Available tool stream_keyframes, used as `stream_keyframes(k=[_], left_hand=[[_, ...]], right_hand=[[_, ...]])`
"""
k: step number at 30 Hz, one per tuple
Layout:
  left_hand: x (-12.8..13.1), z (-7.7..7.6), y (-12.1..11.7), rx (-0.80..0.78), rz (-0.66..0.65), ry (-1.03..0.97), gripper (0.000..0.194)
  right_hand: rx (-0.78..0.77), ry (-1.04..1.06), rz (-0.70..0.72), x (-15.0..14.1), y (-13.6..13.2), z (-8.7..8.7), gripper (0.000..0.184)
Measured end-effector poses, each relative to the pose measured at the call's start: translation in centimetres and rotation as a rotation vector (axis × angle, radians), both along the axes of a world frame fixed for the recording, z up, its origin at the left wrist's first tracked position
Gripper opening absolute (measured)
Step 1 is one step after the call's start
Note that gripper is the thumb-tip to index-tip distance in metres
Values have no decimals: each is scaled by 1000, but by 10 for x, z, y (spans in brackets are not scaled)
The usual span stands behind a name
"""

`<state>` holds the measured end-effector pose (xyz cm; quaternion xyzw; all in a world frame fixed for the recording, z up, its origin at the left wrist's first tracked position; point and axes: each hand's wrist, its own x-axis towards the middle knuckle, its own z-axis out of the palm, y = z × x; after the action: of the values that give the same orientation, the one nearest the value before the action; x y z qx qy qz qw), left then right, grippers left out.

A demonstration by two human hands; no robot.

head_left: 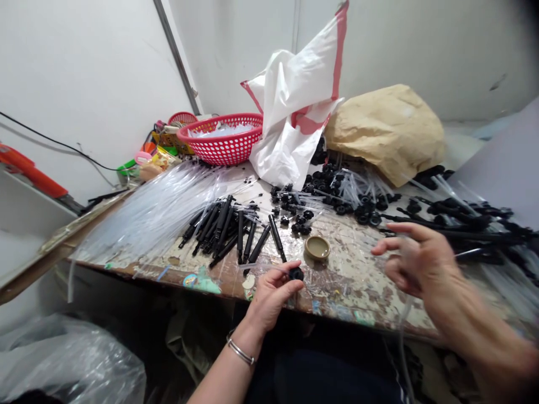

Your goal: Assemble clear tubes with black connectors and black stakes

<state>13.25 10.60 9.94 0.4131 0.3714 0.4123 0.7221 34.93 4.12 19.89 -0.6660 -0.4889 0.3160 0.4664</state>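
Near the front edge of the table, my left hand [273, 292] pinches a small black round fitting [296, 274] between thumb and fingers. A short clear tube [261, 267] sticks out leftward beside those fingers. My right hand [416, 258], slightly blurred, is raised over the right side with the index finger stretched out and the other fingers curled. From its palm a long clear plastic tube [403, 342] hangs below the table edge. A small round bowl [317, 248] holding liquid stands between the hands. Just beyond my left hand lie several black cylindrical parts [223, 227].
A pile of long clear tubes [147, 207] covers the left side. Behind stand a red perforated basket [223, 143], a white sack [290, 101] and a brown paper bag [387, 129]. Black fittings with short tubes [337, 191] lie in the middle; more black parts [458, 224] are heaped right.
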Motion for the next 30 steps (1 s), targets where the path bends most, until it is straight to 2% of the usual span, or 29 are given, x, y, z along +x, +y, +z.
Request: stream_keyframes(k=[2, 6, 10, 16, 23, 27, 30], left_hand=[[0, 0, 0, -29, -11, -20, 39], [-1, 2, 2, -34, -19, -58, 39], [0, 3, 2, -44, -28, -93, 42], [-1, 4, 3, -29, -68, -68, 38], [-3, 1, 4, -44, -56, -68, 40], [-4, -1, 5, -67, -62, -68, 41], [-4, -1, 5, -72, -61, -75, 43]], right_hand=[[57, -171, 38, -7, 12, -3, 35], [90, -504, 235, -1, 33, -23, 28], [65, -768, 224, 2, 49, -39, 25], [18, -1136, 292, -4, 67, -37, 23], [-45, -1241, 335, -7, 75, -37, 23], [-6, -1190, 287, -4, 74, -38, 24], [13, -1078, 224, 0, 69, -37, 24]])
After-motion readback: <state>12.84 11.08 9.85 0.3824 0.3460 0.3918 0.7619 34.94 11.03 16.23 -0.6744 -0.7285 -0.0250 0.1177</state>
